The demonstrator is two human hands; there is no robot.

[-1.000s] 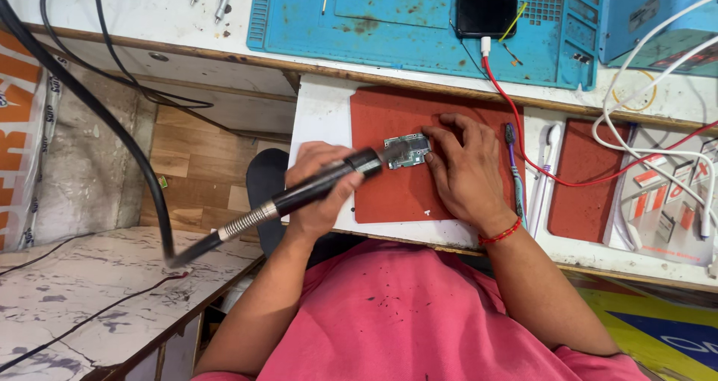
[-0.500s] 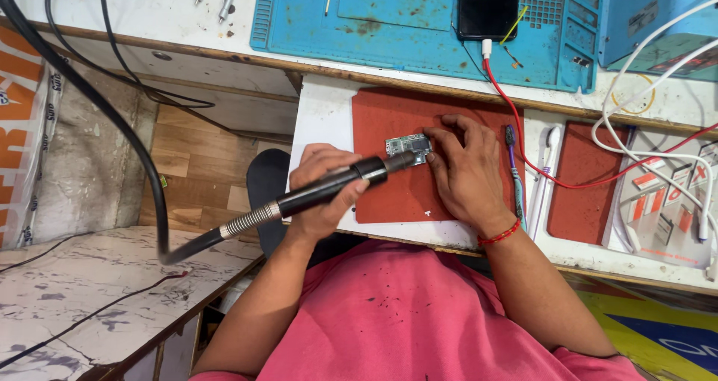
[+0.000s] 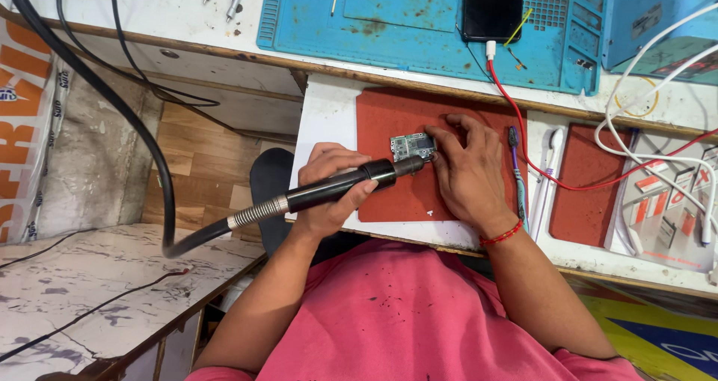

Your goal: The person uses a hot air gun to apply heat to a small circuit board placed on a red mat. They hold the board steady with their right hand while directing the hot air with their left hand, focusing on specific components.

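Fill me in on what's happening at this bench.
A person in a pink shirt is working on a small circuit board that lies on a red mat. The left hand grips a black hot-air wand with its nozzle at the board's edge. The right hand steadies the board with its fingers. A phone rests on the blue mat beyond.

A white pull-out shelf (image 3: pixel 329 112) carries a red mat (image 3: pixel 389 119), a second red mat (image 3: pixel 580 179), two toothbrushes (image 3: pixel 535 179) and what may be small packets; the bench (image 3: pixel 149 7) above bears a blue work mat (image 3: pixel 389 22)
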